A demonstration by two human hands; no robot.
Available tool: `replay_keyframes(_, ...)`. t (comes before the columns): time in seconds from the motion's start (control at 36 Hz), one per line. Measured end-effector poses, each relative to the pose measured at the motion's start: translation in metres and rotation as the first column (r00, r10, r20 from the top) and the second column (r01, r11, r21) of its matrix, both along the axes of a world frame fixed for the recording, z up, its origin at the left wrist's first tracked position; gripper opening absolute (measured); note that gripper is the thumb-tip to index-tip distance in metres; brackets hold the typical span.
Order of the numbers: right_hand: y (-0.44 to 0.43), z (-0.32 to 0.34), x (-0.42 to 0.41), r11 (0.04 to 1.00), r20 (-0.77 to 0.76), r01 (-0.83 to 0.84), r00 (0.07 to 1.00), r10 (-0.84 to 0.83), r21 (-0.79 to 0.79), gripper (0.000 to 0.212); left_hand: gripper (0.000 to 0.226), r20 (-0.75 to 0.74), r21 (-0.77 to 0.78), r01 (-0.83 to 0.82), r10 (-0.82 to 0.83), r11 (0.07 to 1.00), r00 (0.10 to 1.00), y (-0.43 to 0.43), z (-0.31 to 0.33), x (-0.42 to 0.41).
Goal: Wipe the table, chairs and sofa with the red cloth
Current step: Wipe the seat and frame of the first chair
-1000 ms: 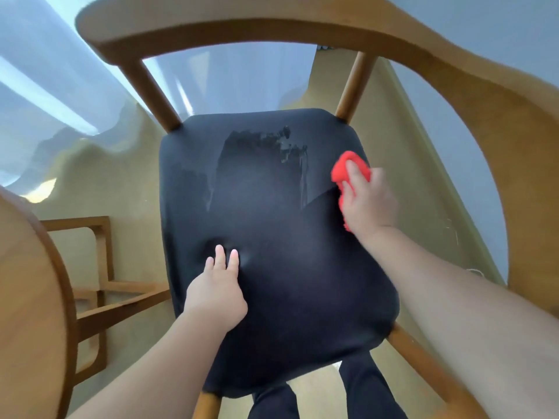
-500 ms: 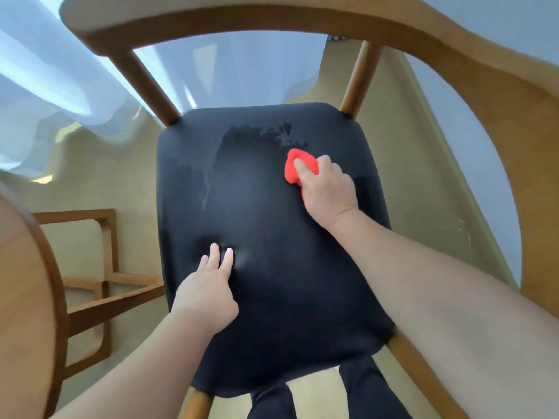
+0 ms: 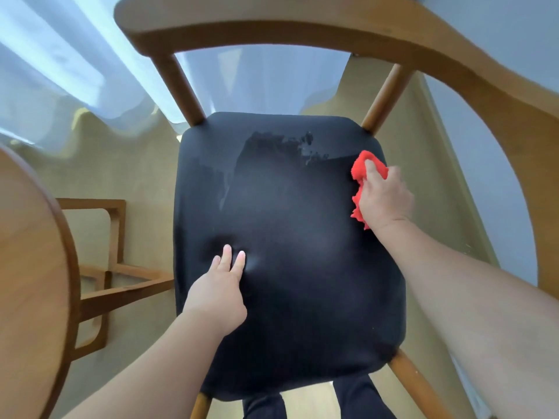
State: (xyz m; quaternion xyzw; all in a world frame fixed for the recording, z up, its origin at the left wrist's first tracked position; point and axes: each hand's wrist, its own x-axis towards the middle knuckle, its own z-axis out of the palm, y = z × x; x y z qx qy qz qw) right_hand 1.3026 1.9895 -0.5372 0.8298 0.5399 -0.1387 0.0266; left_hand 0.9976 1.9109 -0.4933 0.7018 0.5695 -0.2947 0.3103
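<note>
A wooden chair with a curved backrest and a black padded seat fills the middle of the view. My right hand grips the bunched red cloth and holds it against the seat's far right edge. A damp streak shows on the far part of the seat. My left hand presses flat on the near left of the seat, fingers straight, denting the padding.
A round wooden table edge curves in at the left. Behind it on the floor stands another wooden chair frame. White curtains hang at the back. My dark trouser legs show below the seat.
My right hand swept the red cloth from the seat's right edge to its middle and back to the right edge. My left hand stayed pressed on the seat.
</note>
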Motion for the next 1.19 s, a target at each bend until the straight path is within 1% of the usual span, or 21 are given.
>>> replay_keyframes(0.06,0.002,-0.001,-0.001,0.999,-0.008,0.054,0.999,-0.054,0.006,0.037,0.091,0.006,-0.004,0.000,0.000,1.000,1.000,0.000,-0.001,-0.001)
replay_keyframes(0.11,0.000,-0.005,-0.002,0.998,0.037,0.059,0.997,-0.061,0.033,0.037,0.091,0.011,-0.010,-0.003,0.003,1.000,1.000,0.001,-0.001,-0.002)
replay_keyframes(0.17,-0.002,-0.007,0.009,0.980,0.021,0.197,0.980,-0.197,0.014,0.038,0.091,0.013,-0.016,0.001,-0.001,1.000,1.000,0.001,-0.002,-0.002)
replay_keyframes(0.19,-0.004,-0.010,0.019,0.967,0.044,0.256,0.966,-0.255,0.000,0.043,0.091,0.014,-0.019,0.006,-0.006,1.000,1.000,0.001,-0.002,-0.003)
replay_keyframes(0.22,-0.009,-0.011,0.032,0.960,0.086,0.280,0.957,-0.276,-0.027,0.045,0.091,0.013,-0.020,0.013,-0.013,1.000,1.000,0.000,-0.002,-0.002)
replay_keyframes(0.28,-0.018,-0.002,0.046,0.932,0.111,0.342,0.938,-0.329,-0.124,0.032,0.091,-0.004,-0.018,0.032,-0.032,0.999,0.999,-0.002,-0.002,-0.001)
replay_keyframes(0.31,-0.021,0.004,0.048,0.909,0.094,0.398,0.917,-0.389,-0.122,0.028,0.090,-0.013,-0.014,0.040,-0.040,0.999,0.999,-0.003,-0.002,0.000)
replay_keyframes(0.33,-0.021,0.007,0.049,0.895,0.074,0.435,0.900,-0.429,-0.097,0.029,0.090,-0.021,-0.009,0.045,-0.045,0.999,0.999,-0.003,-0.003,0.001)
replay_keyframes(0.36,-0.021,0.009,0.048,0.902,0.071,0.428,0.903,-0.424,-0.062,0.034,0.089,-0.026,-0.006,0.049,-0.050,0.999,0.998,-0.003,-0.003,0.002)
replay_keyframes(0.39,-0.019,0.011,0.043,0.920,0.070,0.390,0.919,-0.388,-0.023,0.038,0.088,-0.028,-0.004,0.052,-0.052,0.999,0.998,-0.003,-0.002,0.003)
replay_keyframes(0.44,-0.010,0.016,0.027,0.949,0.016,0.313,0.949,-0.314,0.037,0.042,0.085,-0.036,0.003,0.049,-0.049,0.999,0.998,-0.002,0.001,0.006)
replay_keyframes(0.53,0.011,0.022,-0.001,0.986,-0.041,0.119,0.992,-0.116,0.112,0.046,0.077,-0.059,0.032,0.022,-0.020,0.999,0.998,-0.001,0.010,0.011)
replay_keyframes(0.58,0.025,0.025,-0.022,0.991,-0.043,-0.020,0.999,0.026,0.129,0.046,0.072,-0.047,0.100,0.030,-0.026,0.995,0.999,0.001,0.017,0.017)
replay_keyframes(0.64,0.041,0.028,-0.046,0.982,-0.047,-0.129,0.989,0.137,0.138,0.046,0.073,0.008,0.197,0.081,-0.085,0.977,0.996,0.006,0.019,0.026)
replay_keyframes(0.67,0.050,0.030,-0.059,0.976,-0.052,-0.164,0.983,0.173,0.142,0.046,0.075,0.038,0.211,0.101,-0.111,0.972,0.993,0.009,0.018,0.031)
replay_keyframes(0.72,0.067,0.032,-0.081,0.963,-0.064,-0.214,0.972,0.226,0.161,0.046,0.079,0.059,0.162,0.093,-0.104,0.982,0.993,0.017,0.012,0.039)
replay_keyframes(0.78,0.081,0.029,-0.101,0.947,-0.057,-0.271,0.957,0.284,0.172,0.046,0.082,0.025,0.082,0.073,-0.075,0.994,0.997,0.023,0.004,0.044)
replay_keyframes(0.86,0.092,0.018,-0.123,0.921,-0.008,-0.378,0.925,0.380,0.094,0.051,0.086,-0.008,0.012,0.078,-0.078,0.997,0.997,0.025,-0.002,0.047)
replay_keyframes(0.94,0.092,0.006,-0.125,0.914,0.025,-0.405,0.914,0.405,0.015,0.057,0.087,-0.021,-0.018,0.096,-0.096,0.995,0.995,0.026,-0.002,0.047)
replay_keyframes(1.03,0.095,0.003,-0.111,0.907,0.043,-0.421,0.906,0.421,0.004,0.057,0.086,-0.030,-0.032,0.098,-0.099,0.995,0.995,0.029,-0.003,0.047)
replay_keyframes(1.19,0.097,0.006,-0.064,0.952,0.053,-0.307,0.950,0.306,-0.002,0.050,0.085,-0.068,-0.040,0.126,-0.128,0.991,0.989,0.029,-0.004,0.050)
